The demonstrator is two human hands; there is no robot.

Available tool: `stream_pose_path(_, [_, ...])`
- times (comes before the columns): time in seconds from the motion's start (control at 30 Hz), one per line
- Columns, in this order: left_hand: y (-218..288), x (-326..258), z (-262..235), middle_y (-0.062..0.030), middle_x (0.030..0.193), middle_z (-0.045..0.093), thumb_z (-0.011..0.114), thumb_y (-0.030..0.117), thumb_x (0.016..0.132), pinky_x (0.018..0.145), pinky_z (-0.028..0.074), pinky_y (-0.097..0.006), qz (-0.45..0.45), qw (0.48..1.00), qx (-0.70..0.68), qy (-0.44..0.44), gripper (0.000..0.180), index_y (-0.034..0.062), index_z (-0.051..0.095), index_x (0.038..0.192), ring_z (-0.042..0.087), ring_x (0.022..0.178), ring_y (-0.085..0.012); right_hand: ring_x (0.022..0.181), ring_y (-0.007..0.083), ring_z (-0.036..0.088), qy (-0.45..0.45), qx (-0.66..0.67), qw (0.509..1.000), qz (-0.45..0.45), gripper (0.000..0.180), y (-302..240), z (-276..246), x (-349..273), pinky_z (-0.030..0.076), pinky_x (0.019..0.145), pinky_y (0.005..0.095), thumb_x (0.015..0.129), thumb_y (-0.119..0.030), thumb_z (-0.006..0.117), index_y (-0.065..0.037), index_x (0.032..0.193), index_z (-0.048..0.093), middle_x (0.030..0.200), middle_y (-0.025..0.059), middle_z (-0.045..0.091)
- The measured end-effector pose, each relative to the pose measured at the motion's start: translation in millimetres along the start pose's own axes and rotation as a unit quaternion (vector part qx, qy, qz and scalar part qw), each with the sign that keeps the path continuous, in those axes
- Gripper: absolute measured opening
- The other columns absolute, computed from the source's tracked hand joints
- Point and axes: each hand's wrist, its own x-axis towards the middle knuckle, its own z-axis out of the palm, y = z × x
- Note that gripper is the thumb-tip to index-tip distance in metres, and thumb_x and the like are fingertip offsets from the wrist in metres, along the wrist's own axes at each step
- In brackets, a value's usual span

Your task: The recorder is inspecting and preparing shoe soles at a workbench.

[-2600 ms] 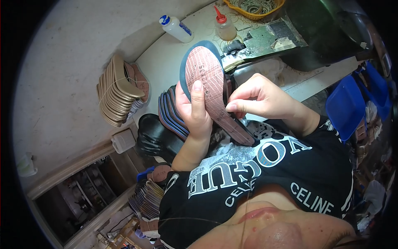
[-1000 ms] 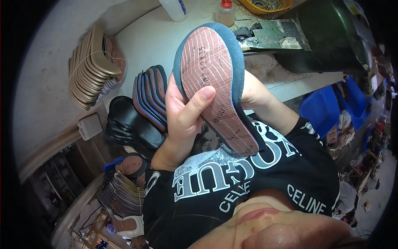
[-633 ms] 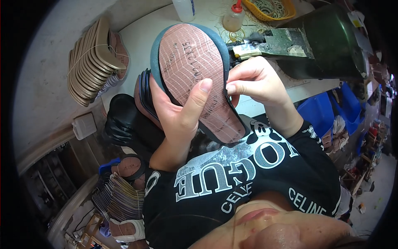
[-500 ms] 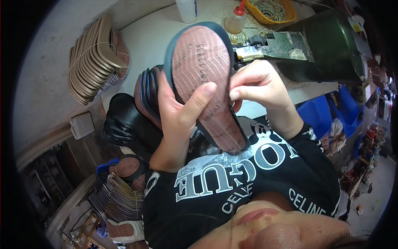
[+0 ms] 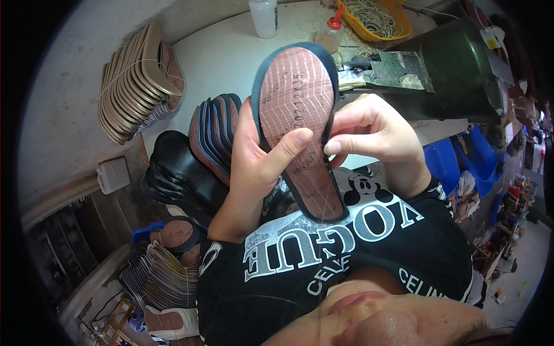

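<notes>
An insole, with a brownish-pink board underside and a dark rim, tilts upright in front of my chest, narrow end toward me. My left hand grips it from the left, thumb pressed on the board and fingers hidden behind. At its right edge my right hand pinches the dark rim between thumb and fingers. Left of my left hand stands a group of similar insoles with dark and blue edges. Beside these lies a pile of shiny black pieces.
A dark green machine is at the right of the white table. At the back are a translucent bottle, a red-tipped bottle and a yellow basket of bands. Tied bundles of beige soles and striped soles sit left.
The insole and both hands have shifted slightly right and lower in the picture. My left hand still grips it, and my right hand remains at its right edge.
</notes>
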Motion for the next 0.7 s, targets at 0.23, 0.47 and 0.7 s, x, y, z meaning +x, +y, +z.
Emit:
stream_pose_path(0.23, [8.3, 12.4, 8.3, -0.0133, 0.112, 0.057, 0.075, 0.007, 0.077, 0.091, 0.046, -0.031, 0.028, 0.997, 0.064, 0.03, 0.06, -0.0047, 0.039, 0.123, 0.059, 0.103, -0.0185, 0.067, 0.0043, 0.058, 0.066, -0.018, 0.998, 0.011, 0.017, 7.6, 1.6, 0.1, 0.05, 0.062, 0.021, 0.089, -0.012, 0.064, 0.003, 0.098, 0.065, 0.074, -0.0011, 0.062])
stream_pose_path(0.47, [-9.3, 39.1, 13.7, -0.0116, 0.101, 0.062, 0.081, 0.003, 0.069, 0.083, 0.051, -0.03, 0.065, 0.996, 0.021, 0.055, 0.057, -0.0039, 0.045, 0.114, 0.063, 0.091, -0.0165, 0.081, 0.0039, 0.059, 0.153, 0.009, 0.988, -0.032, 0.021, 16.7, 4.2, -0.4, 0.052, 0.07, 0.0203, 0.091, -0.013, 0.062, 0.0, 0.108, 0.064, 0.091, -0.0006, 0.064])
stream_pose_path(0.7, [-34.3, 68.4, 16.2, -0.0115, 0.099, 0.063, 0.079, 0.003, 0.071, 0.078, 0.052, -0.028, 0.053, 0.989, 0.026, 0.138, 0.047, -0.0037, 0.05, 0.108, 0.063, 0.085, -0.0162, 0.079, 0.0061, 0.06, 0.133, 0.021, 0.988, 0.077, 0.025, 67.8, 10.4, -25.8, 0.05, 0.071, 0.0239, 0.091, -0.021, 0.064, 0.002, 0.1, 0.064, 0.089, 0.0028, 0.067])
